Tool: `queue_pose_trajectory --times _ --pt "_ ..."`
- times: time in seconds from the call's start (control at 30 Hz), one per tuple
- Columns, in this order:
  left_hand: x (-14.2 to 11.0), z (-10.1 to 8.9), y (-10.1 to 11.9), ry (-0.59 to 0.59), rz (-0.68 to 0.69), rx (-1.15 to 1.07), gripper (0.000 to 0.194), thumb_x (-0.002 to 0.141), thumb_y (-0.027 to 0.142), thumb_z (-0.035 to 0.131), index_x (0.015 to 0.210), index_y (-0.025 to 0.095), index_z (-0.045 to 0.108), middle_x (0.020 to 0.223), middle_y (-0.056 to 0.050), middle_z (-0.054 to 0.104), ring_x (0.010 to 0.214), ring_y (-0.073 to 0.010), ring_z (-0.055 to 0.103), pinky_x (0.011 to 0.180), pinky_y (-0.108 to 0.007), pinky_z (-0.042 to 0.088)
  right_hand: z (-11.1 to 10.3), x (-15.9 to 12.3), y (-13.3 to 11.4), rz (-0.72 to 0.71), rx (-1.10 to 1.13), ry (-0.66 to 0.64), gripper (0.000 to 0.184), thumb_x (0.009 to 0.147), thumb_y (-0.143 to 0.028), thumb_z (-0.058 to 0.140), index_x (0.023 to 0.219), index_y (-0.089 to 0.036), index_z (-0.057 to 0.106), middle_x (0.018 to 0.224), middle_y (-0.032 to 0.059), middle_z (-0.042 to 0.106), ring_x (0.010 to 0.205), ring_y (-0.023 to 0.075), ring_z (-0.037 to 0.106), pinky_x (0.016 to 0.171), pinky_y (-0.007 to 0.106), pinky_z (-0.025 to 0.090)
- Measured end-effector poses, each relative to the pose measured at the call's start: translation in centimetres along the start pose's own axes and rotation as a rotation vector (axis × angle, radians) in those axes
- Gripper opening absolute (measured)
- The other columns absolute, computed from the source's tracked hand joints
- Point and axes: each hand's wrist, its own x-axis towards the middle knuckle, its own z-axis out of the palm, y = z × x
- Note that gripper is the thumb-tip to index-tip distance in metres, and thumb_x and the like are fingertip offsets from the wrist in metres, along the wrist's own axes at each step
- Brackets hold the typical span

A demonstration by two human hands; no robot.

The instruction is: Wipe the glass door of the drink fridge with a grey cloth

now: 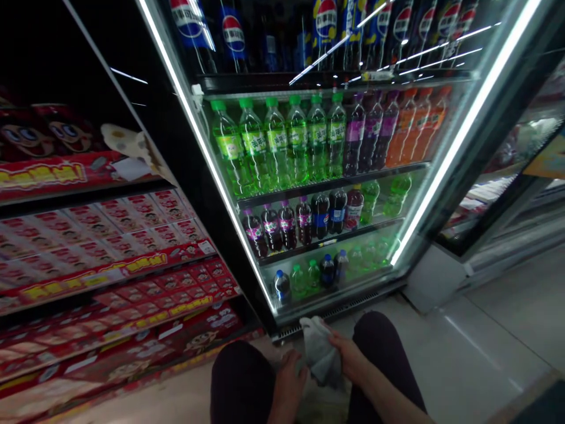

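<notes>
Both hands, left hand [289,372] and right hand [348,356], hold a soft, light cloth [318,350] at 6 o'clock; bunching it anywhere should grip it.

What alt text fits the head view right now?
Both hands, left hand and right hand, grip a grey cloth between the person's knees, before a lit glass-door drinks cooler. Red snack boxes fill shelves at left.

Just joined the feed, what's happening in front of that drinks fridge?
A person is crouched on the floor before a lit drinks cooler, knees apart. Both hands hold a light grey cloth between the knees: the left hand at its lower edge, the right hand gripping its side. The cloth is not touching the cooler. Red snack boxes fill the shelves to the left.
</notes>
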Motion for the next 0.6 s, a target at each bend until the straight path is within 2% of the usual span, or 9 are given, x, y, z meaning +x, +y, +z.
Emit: queue_pose_trajectory --times 0.07,0.13,0.23,0.3,0.37,0.43,0.5,0.6 --pt "-0.2 -1.1 1.4 0.024 0.048 -0.074 0.041 0.08 0.035 0.052 0.115 0.018 0.068 0.13 -0.014 0.069 0.124 -0.0274 0.063 0.113 -0.042 0.047 2.4 -1.0 -1.9 -0.01 0.106 -0.064 0.058 0.075 -0.039 0.078 0.131 -0.027 0.064 0.12 0.0064 0.073 0.111 0.024 0.069 0.106 0.042 0.048" --pt "-0.6 -2.2 2.9 0.046 0.007 -0.203 0.051 0.082 0.046 0.051 0.122 0.016 0.062 0.133 -0.015 0.067 0.123 -0.0291 0.063 0.11 -0.045 0.049 4.4 -1.9 -3.5 -0.028 0.178 -0.12 0.059 0.079 -0.037 0.076 0.135 -0.027 0.061 0.131 0.0059 0.068 0.118 0.0233 0.066 0.11 0.042 0.045" --pt "-1.4 -3.4 4.8 0.028 -0.056 -0.394 0.059 0.083 0.058 0.051 0.125 0.016 0.06 0.134 -0.014 0.067 0.127 -0.0282 0.061 0.113 -0.042 0.046 6.1 -3.0 -4.8 -0.036 0.225 -0.172 0.063 0.082 -0.037 0.072 0.142 -0.027 0.054 0.136 0.0068 0.065 0.121 0.0245 0.064 0.111 0.044 0.045" --pt "-1.8 -3.7 5.3 0.007 -0.075 -0.526 0.059 0.085 0.06 0.048 0.124 0.018 0.061 0.137 -0.012 0.066 0.13 -0.0269 0.059 0.116 -0.041 0.044 6.6 -3.5 -5.1 -0.026 0.211 -0.183 0.065 0.085 -0.04 0.069 0.146 -0.028 0.05 0.136 0.0078 0.065 0.121 0.0254 0.064 0.108 0.045 0.047" --pt "-2.0 -3.8 5.3 0.007 -0.131 -0.628 0.061 0.085 0.062 0.046 0.125 0.018 0.059 0.138 -0.012 0.066 0.127 -0.0276 0.062 0.11 -0.042 0.049 6.8 -3.7 -5.4 -0.027 0.183 -0.188 0.065 0.087 -0.043 0.067 0.147 -0.028 0.048 0.137 0.0084 0.065 0.12 0.0257 0.065 0.107 0.046 0.047" --pt "-2.2 -4.1 5.1 0.06 -0.154 -0.609 0.062 0.083 0.063 0.048 0.122 0.017 0.06 0.133 -0.014 0.068 0.123 -0.0294 0.064 0.105 -0.044 0.051 7.0 -3.7 -6.1 -0.044 0.16 -0.181 0.065 0.086 -0.042 0.069 0.146 -0.027 0.049 0.136 0.0086 0.065 0.119 0.0253 0.065 0.108 0.045 0.046" --pt "-2.4 -4.7 5.4 0.148 -0.119 -0.512 0.058 0.081 0.061 0.051 0.114 0.016 0.064 0.126 -0.014 0.071 0.122 -0.0307 0.063 0.109 -0.044 0.048 7.0 -3.7 -7.1 -0.065 0.107 -0.151 0.066 0.083 -0.041 0.073 0.144 -0.025 0.053 0.134 0.0093 0.066 0.119 0.0251 0.066 0.111 0.046 0.044" --pt "-3.3 -5.5 6.9 0.196 -0.084 -0.475 0.053 0.078 0.06 0.057 0.107 0.017 0.068 0.12 -0.012 0.074 0.119 -0.0309 0.064 0.112 -0.043 0.045 7.2 -3.4 -8.3 -0.115 -0.152 -0.098 0.063 0.083 -0.044 0.073 0.14 -0.024 0.058 0.135 0.0107 0.066 0.123 0.0274 0.063 0.115 0.051 0.039"
